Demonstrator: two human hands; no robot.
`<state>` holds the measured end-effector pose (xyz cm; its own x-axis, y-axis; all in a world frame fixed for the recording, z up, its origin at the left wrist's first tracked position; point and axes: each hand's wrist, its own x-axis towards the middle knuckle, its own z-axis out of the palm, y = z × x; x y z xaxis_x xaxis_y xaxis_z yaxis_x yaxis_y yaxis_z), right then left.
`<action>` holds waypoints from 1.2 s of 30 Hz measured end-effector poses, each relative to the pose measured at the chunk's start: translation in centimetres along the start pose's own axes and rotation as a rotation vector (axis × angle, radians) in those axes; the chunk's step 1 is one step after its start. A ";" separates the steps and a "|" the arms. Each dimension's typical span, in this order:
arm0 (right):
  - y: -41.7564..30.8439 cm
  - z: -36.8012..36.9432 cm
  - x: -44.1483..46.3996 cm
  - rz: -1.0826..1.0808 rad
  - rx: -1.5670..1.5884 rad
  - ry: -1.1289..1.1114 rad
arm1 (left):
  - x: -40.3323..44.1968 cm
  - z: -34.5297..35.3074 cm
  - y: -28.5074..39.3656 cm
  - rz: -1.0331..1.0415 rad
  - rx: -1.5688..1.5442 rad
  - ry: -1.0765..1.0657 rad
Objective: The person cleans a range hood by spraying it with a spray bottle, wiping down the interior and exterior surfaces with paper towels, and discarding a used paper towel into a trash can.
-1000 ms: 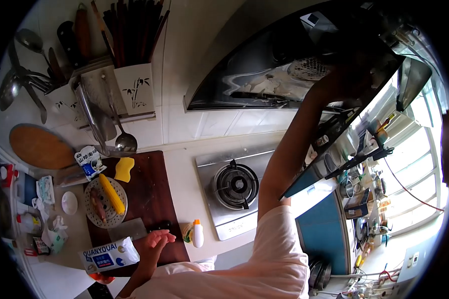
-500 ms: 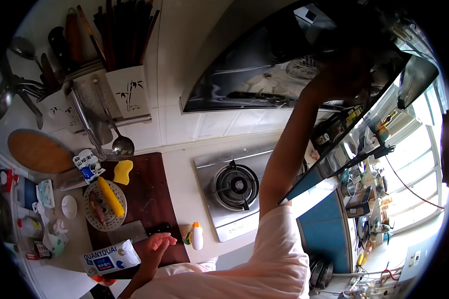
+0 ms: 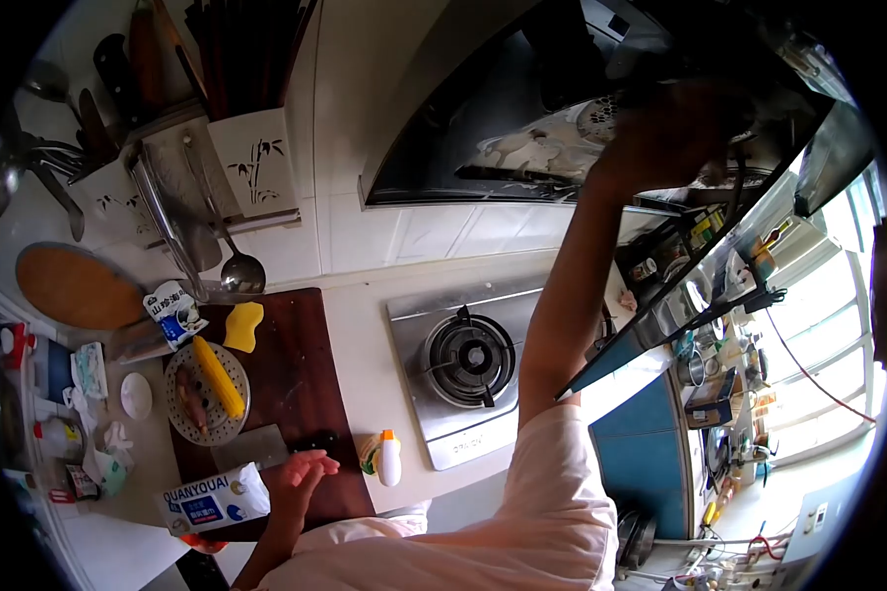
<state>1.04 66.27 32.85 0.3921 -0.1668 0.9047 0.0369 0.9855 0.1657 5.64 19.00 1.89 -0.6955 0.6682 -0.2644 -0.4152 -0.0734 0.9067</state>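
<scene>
My right arm reaches up to the dark range hood, and my right hand is in shadow against its underside; its fingers are too dark to make out. Low over the front of the brown cutting board is my left hand, fingers apart and empty, beside a white and blue QUANYOUAI packet. A cleaver lies just behind that hand. On the board's left, a perforated plate holds yellow corn and a reddish-brown root.
A gas burner sits below the hood. Near the counter's front stands a white bottle with an orange cap. A yellow cloth lies on the board. Ladles, knives and chopsticks are at the upper left wall.
The view has shifted slightly. My right hand has moved a little along the underside of the hood, while my left hand stays nearly in place beside the packet.
</scene>
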 end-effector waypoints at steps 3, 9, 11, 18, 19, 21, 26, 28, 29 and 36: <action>-1.2 -1.1 -3.4 -0.132 0.057 -0.179 | 0.8 -0.7 1.5 0.020 -0.057 0.059; 4.1 -7.6 -3.6 0.033 0.034 -0.353 | 4.6 -2.1 6.5 0.176 0.173 0.073; 5.8 -8.6 -1.8 0.214 0.265 -0.134 | 7.1 -1.2 10.0 0.325 0.254 0.006; 9.4 -6.7 -1.4 0.071 -0.286 -0.032 | 14.8 9.3 23.0 1.064 0.643 -0.091; 7.9 -6.6 -2.2 0.120 -0.153 -0.071 | 15.6 11.0 24.1 1.130 0.605 -0.105; 4.8 -6.3 -3.7 0.234 0.109 -0.131 | 17.2 13.8 25.6 1.345 0.609 -0.028; 4.6 -7.6 -4.9 0.275 0.347 -0.214 | 21.9 15.4 27.0 1.590 0.638 -0.032; 6.6 -9.5 -3.1 0.278 0.281 -0.298 | 22.3 15.0 28.1 1.650 0.724 0.038; 8.4 -10.4 -2.5 0.232 0.145 -0.334 | 22.4 15.1 28.3 1.566 0.698 0.023; 15.7 -9.3 -5.1 -0.164 -0.653 -0.098 | 23.8 17.6 28.7 1.584 0.579 -0.102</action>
<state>8.16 82.88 27.16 0.2500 -0.2872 0.9247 0.6483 0.7590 0.0605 -12.52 45.85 27.37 -0.1398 0.2525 0.9574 0.8733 -0.4242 0.2394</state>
